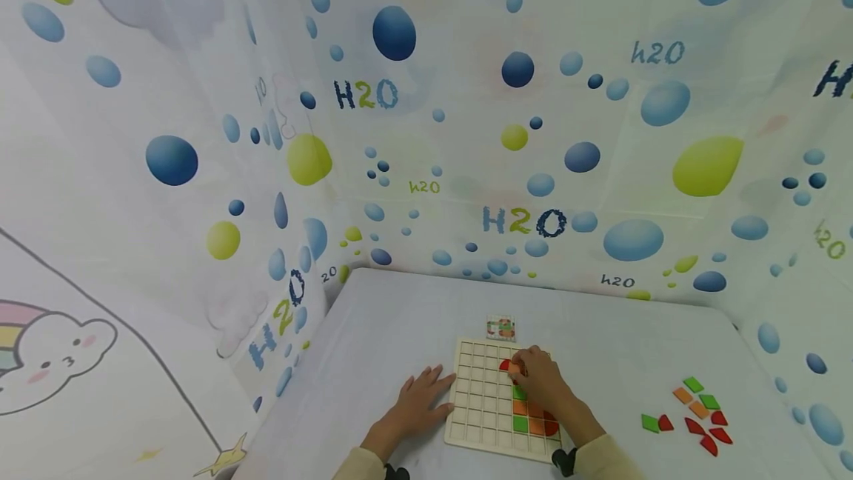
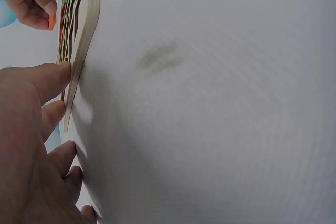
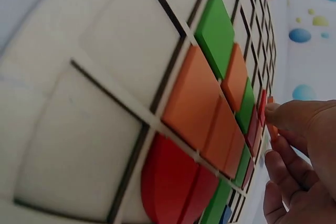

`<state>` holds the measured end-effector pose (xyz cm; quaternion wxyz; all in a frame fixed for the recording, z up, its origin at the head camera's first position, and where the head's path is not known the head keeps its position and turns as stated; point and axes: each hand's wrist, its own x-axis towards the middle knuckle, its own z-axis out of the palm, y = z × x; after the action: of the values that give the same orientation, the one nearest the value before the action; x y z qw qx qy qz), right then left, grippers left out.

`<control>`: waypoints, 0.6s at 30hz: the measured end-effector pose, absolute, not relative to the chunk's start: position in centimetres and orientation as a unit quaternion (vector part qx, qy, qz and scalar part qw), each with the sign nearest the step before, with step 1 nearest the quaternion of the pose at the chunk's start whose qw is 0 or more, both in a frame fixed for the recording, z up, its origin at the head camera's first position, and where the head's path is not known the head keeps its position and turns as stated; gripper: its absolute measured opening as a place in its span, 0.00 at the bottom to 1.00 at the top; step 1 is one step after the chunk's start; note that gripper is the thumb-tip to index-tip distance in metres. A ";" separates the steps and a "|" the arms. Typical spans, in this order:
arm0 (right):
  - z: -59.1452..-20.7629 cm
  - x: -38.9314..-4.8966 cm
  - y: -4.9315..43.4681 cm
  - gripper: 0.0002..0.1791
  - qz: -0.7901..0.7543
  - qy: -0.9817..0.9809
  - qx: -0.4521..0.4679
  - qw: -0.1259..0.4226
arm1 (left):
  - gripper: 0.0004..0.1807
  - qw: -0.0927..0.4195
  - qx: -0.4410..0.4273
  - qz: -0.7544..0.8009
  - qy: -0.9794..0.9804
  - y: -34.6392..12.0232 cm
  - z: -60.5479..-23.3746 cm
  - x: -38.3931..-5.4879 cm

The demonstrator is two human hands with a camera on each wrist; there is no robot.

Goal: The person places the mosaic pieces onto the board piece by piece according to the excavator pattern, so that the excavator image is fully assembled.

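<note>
The wooden grid board (image 1: 480,410) lies on the white-covered table. My left hand (image 1: 418,400) has its fingers spread, with thumb and fingertips at the board's left edge. Above the upper right part of the board, my right hand (image 1: 541,378) pinches an orange tile (image 2: 52,21) between thumb and fingers. Green tiles (image 3: 214,34), orange tiles (image 3: 191,98) and red rounded tiles (image 3: 170,179) sit in cells on the board's right side. One red tile (image 1: 505,365) shows just left of the right fingertips. The right hand and forearm hide some cells.
A small picture card (image 1: 501,327) with coloured shapes lies behind the board. Loose green (image 1: 693,385), orange (image 1: 683,395) and red pieces (image 1: 709,445) are scattered on the table at the right. A patterned cloth wall (image 1: 453,169) rises behind the table.
</note>
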<state>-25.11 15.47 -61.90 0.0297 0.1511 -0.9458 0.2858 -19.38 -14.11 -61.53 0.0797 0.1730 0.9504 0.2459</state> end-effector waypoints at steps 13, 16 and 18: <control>-60.7 -23.4 13.9 0.06 0.287 -0.935 0.205 0.038 | 0.32 0.064 0.169 0.260 0.949 -14.3 -63.7 -19.9; -60.6 -23.2 13.9 0.06 0.287 -0.935 0.206 0.037 | 0.32 0.056 0.170 0.264 0.948 -14.4 -64.4 -20.2; -60.6 -23.2 13.8 0.06 0.288 -0.934 0.206 0.035 | 0.32 0.054 0.170 0.267 0.947 -14.4 -64.6 -20.3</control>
<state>-23.17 13.84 -60.62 0.0355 0.2059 -0.9345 0.2882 -20.28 -14.43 -64.61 0.0541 0.1702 0.9471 0.2666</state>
